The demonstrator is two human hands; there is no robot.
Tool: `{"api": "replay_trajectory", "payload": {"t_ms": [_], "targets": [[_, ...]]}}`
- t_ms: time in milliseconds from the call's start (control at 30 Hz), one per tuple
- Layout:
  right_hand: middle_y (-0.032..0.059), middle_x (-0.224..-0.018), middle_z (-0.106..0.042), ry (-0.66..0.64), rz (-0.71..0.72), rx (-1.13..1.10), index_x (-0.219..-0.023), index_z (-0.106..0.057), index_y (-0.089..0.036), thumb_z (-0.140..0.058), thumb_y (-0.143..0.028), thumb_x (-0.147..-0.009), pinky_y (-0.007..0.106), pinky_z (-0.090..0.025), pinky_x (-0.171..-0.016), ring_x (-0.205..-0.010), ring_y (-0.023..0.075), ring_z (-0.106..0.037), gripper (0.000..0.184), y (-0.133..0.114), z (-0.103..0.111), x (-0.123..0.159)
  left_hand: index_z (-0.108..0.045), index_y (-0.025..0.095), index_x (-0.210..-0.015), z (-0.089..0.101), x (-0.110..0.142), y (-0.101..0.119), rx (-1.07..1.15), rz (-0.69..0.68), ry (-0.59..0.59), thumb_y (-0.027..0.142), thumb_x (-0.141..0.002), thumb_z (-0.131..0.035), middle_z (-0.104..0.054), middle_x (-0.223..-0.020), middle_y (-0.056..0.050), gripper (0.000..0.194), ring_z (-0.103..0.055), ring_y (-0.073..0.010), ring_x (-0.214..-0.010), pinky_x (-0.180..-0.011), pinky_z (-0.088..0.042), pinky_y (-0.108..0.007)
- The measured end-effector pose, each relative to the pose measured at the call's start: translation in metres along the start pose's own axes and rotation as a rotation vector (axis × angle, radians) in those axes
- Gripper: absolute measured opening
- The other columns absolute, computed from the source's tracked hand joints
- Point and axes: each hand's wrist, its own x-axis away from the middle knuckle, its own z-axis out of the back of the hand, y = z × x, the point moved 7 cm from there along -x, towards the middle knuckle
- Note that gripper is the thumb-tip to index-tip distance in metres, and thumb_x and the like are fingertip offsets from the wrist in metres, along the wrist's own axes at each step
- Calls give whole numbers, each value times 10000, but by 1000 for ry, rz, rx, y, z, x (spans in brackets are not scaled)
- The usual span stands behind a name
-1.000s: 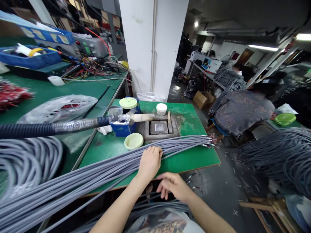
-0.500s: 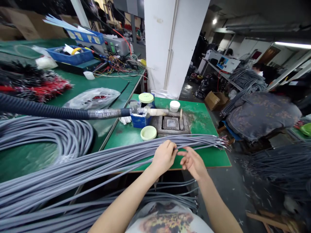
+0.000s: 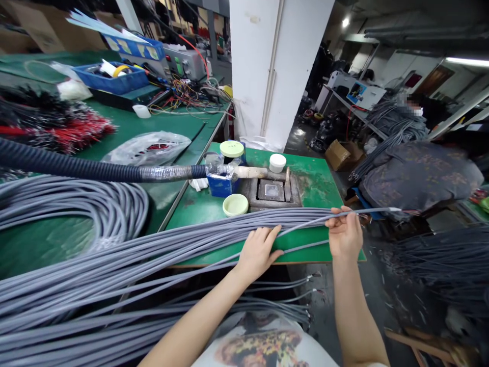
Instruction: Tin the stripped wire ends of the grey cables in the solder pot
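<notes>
A thick bundle of grey cables (image 3: 160, 250) lies across the green table (image 3: 313, 188), stripped ends pointing right. My left hand (image 3: 259, 252) rests flat on the bundle near the table's front edge, fingers stretched out. My right hand (image 3: 346, 234) is at the table's right end, pinching a single grey cable (image 3: 305, 224) drawn out of the bundle, whose tip reaches past the table edge. Behind the bundle sits a small metal pot (image 3: 272, 191) set in a block, with a green lid (image 3: 236, 205) next to it.
A black corrugated hose (image 3: 76, 168) runs from the left to a blue box (image 3: 219, 183) by the pot. Two capped jars (image 3: 231, 150) stand behind. More grey cable coils lie left (image 3: 76, 214) and right on the floor (image 3: 439, 255). A white pillar (image 3: 275, 66) and a seated person (image 3: 416, 168) are beyond.
My right hand has moved right from beside the left hand to the table's end, pulling one cable out along the bundle. My left hand has flattened onto the bundle.
</notes>
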Motion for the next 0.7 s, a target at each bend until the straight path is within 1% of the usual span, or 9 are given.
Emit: {"api": "replay_trajectory", "payload": {"t_ms": [67, 133, 267, 333, 400, 500, 567, 633, 700], "targets": [[33, -793, -699, -14, 76, 67, -978, -628, -188, -577, -418, -865, 254, -442, -490, -494, 106, -560, 261, -15, -4, 3, -358, 202, -1394, -1, -1, 2, 3, -47, -22, 462, -819, -621, -576, -1104, -102, 684, -505, -269, -982, -807, -388, -386], [13, -669, -654, -52, 62, 132, -944, -645, -173, -554, -403, -883, 230, -393, -460, -461, 95, -512, 255, -20, -4, 8, -366, 219, -1393, -2, -5, 0, -18, -58, -14, 393, -856, -591, -576, -1123, -102, 608, -499, -264, -989, -803, -373, -385], [-26, -457, -492, -286, -157, 370, -841, -675, -144, -547, -394, -888, 219, -301, -433, -426, 90, -413, 285, -8, -1, 29, -465, 220, -1324, 2, -18, -18, -86, 79, 59, 240, -897, -517, -594, -1081, -106, 431, -501, -266, -972, -782, -363, -390], [-35, -430, -456, -401, -235, 527, -825, -678, -144, -534, -406, -894, 226, -272, -431, -413, 88, -374, 306, -2, 2, 44, -496, 215, -1295, 4, -19, -20, -69, 81, 22, 235, -861, -569, -596, -1094, -106, 441, -497, -277, -999, -804, -367, -404], [-43, -420, -436, -501, -253, 673, -813, -677, -148, -508, -419, -906, 237, -287, -452, -411, 90, -361, 333, -2, 2, 59, -486, 218, -1307, 7, -14, -15, 0, 23, -64, 250, -787, -663, -578, -1166, -105, 550, -477, -291, -1073, -867, -363, -427], [-43, -448, -451, -680, -306, 850, -843, -674, -151, -450, -422, -936, 251, -341, -521, -450, 101, -408, 364, 0, -2, 79, -447, 220, -1349, 17, 1, 0, 209, -89, -203, 371, -635, -797, -519, -1293, -117, 809, -408, -322, -1211, -1014, -293, -482], [-41, -479, -466, -806, -360, 920, -870, -665, -155, -411, -416, -954, 248, -344, -540, -479, 106, -433, 374, 2, -7, 91, -465, 235, -1341, 26, 9, 10, 416, -109, -263, 477, -599, -803, -516, -1311, -117, 850, -406, -322, -1229, -1049, -274, -487], [-38, -507, -481, -909, -374, 960, -853, -653, -159, -393, -410, -963, 244, -339, -549, -500, 106, -450, 378, 3, -12, 101, -526, 232, -1289, 35, 11, 11, 665, -17, -224, 509, -669, -749, -575, -1242, -109, 716, -472, -288, -1162, -1019, -331, -443], [-34, -528, -498, -989, -369, 980, -808, -633, -164, -384, -403, -969, 242, -347, -573, -522, 107, -472, 381, 4, -15, 109, -609, 195, -1177, 37, 10, 5, 941, 152, -119, 483, -772, -668, -654, -1072, -94, 501, -555, -238, -1014, -936, -402, -384]]}}
